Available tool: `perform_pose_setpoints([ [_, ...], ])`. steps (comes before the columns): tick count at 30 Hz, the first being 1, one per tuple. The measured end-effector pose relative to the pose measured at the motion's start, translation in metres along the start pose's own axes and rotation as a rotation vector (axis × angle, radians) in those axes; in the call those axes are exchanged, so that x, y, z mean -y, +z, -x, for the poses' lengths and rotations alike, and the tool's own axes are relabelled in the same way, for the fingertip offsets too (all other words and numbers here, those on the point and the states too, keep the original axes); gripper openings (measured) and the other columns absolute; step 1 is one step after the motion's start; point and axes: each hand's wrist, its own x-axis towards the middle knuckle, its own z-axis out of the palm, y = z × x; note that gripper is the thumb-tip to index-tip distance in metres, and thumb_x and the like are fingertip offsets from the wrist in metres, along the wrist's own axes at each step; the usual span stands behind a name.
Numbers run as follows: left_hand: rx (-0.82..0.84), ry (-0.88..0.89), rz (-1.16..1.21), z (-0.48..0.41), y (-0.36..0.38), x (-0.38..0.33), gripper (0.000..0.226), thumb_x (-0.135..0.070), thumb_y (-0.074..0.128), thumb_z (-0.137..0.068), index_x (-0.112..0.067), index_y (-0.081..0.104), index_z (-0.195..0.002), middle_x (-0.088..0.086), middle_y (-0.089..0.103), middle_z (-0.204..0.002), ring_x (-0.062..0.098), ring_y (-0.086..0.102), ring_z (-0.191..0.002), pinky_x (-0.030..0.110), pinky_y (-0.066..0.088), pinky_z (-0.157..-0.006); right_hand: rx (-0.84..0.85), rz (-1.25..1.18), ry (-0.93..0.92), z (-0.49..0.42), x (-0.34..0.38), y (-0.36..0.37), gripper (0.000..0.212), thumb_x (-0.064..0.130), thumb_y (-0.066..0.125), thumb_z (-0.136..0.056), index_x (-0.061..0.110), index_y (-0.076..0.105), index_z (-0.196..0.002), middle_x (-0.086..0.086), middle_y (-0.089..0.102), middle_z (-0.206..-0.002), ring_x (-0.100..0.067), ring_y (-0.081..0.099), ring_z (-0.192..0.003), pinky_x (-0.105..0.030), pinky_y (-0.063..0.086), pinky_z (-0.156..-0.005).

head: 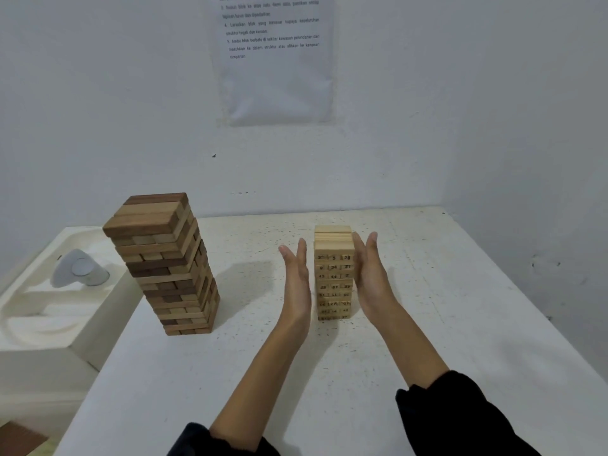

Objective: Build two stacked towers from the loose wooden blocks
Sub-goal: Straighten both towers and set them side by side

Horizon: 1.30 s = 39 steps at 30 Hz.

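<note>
Pale numbered tower [334, 274], left hand [296, 278] flat-fingered beside, right hand [371, 274] flat against it, brown tower [164, 264]

Left tower [164, 261] and right tower [334, 274] stand well apart on the table [427, 324].

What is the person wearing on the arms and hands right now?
The left hand and right hand are bare: no gloves, rings or watch in view. The left sleeve and right sleeve are black, soft-looking fabric without visible markings, ending well short of the wrists.
</note>
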Motion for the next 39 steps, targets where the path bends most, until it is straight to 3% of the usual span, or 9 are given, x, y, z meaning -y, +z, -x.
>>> perform_pose_setpoints([
  [2,-0.03,0.028,-0.095,0.002,-0.016,0.006,0.075,-0.069,0.011,-0.084,-0.03,0.027,-0.147,-0.01,0.028,-0.154,0.011,0.018,-0.144,0.033,0.012,-0.116,0.001,0.11,-0.032,0.001,-0.011,-0.017,0.064,0.06,0.022,-0.09,0.025,0.037,-0.142,0.006,0.046,-0.142,-0.011,0.037,-0.134,-0.037,0.023,-0.115],
  [4,0.01,0.021,-0.218,0.005,-0.033,0.012,0.061,-0.064,0.025,-0.088,-0.032,0.036,-0.138,-0.01,0.04,-0.146,0.012,0.03,-0.14,0.03,0.022,-0.113,0.021,0.19,-0.038,0.005,-0.021,-0.04,0.041,0.036,0.032,-0.099,0.02,0.047,-0.134,-0.001,0.058,-0.13,-0.013,0.051,-0.122,-0.033,0.037,-0.108],
  [6,0.045,0.006,-0.309,0.008,-0.044,0.015,0.06,-0.068,0.045,-0.081,-0.036,0.039,-0.132,-0.009,0.043,-0.144,0.012,0.034,-0.137,0.03,0.027,-0.112,0.048,0.209,-0.04,0.008,-0.024,-0.058,0.031,0.021,0.038,-0.099,0.019,0.051,-0.127,-0.004,0.063,-0.122,-0.019,0.055,-0.118,-0.032,0.046,-0.099],
  [10,0.017,0.122,-0.278,0.008,-0.042,0.011,0.078,-0.073,0.04,-0.07,-0.035,0.033,-0.137,-0.013,0.039,-0.145,0.002,0.035,-0.134,0.025,0.028,-0.111,0.02,0.227,-0.129,0.015,-0.015,-0.058,0.036,0.039,0.043,-0.095,0.031,0.047,-0.129,0.014,0.057,-0.126,-0.006,0.051,-0.119,-0.039,0.038,-0.106],
  [13,0.048,0.23,-0.268,0.005,-0.038,-0.004,0.073,-0.073,0.048,-0.07,-0.039,0.036,-0.134,-0.018,0.041,-0.143,-0.003,0.036,-0.133,0.025,0.031,-0.111,0.104,0.24,-0.203,0.021,-0.003,-0.046,0.056,0.057,0.058,-0.079,0.041,0.044,-0.131,0.02,0.053,-0.131,0.001,0.047,-0.123,-0.034,0.035,-0.105],
  [16,0.121,0.283,-0.395,0.001,-0.041,-0.017,0.076,-0.056,0.061,-0.071,-0.04,0.032,-0.139,-0.019,0.043,-0.142,-0.005,0.037,-0.132,0.023,0.034,-0.108,0.21,0.383,-0.236,0.018,0.008,-0.044,0.083,0.052,0.071,-0.063,0.039,0.037,-0.138,0.016,0.051,-0.134,0.001,0.043,-0.126,-0.026,0.036,-0.101],
  [20,0.218,0.273,-0.536,-0.007,-0.049,-0.02,0.099,-0.044,0.078,-0.062,-0.041,0.021,-0.143,-0.018,0.042,-0.143,-0.003,0.036,-0.133,0.02,0.031,-0.108,0.252,0.474,-0.214,0.01,0.013,-0.048,0.095,0.049,0.077,-0.056,0.043,0.032,-0.14,0.014,0.052,-0.132,0.003,0.043,-0.125,-0.023,0.034,-0.1],
  [27,0.217,0.219,-0.609,-0.013,-0.048,-0.01,0.101,-0.03,0.081,-0.061,-0.043,0.02,-0.141,-0.016,0.053,-0.128,-0.006,0.045,-0.124,0.016,0.032,-0.105,0.274,0.568,-0.203,0.003,0.018,-0.049,0.088,0.039,0.079,-0.062,0.051,0.032,-0.135,0.014,0.053,-0.13,0.0,0.044,-0.124,-0.031,0.03,-0.103],
  [39,0.156,0.273,-0.605,-0.013,-0.047,-0.007,0.096,-0.032,0.084,-0.064,-0.039,0.025,-0.139,-0.013,0.059,-0.118,-0.005,0.051,-0.116,0.013,0.037,-0.098,0.263,0.571,-0.197,0.006,0.02,-0.041,0.077,0.035,0.077,-0.062,0.055,0.035,-0.123,0.019,0.055,-0.121,0.004,0.048,-0.117,-0.024,0.035,-0.096],
])
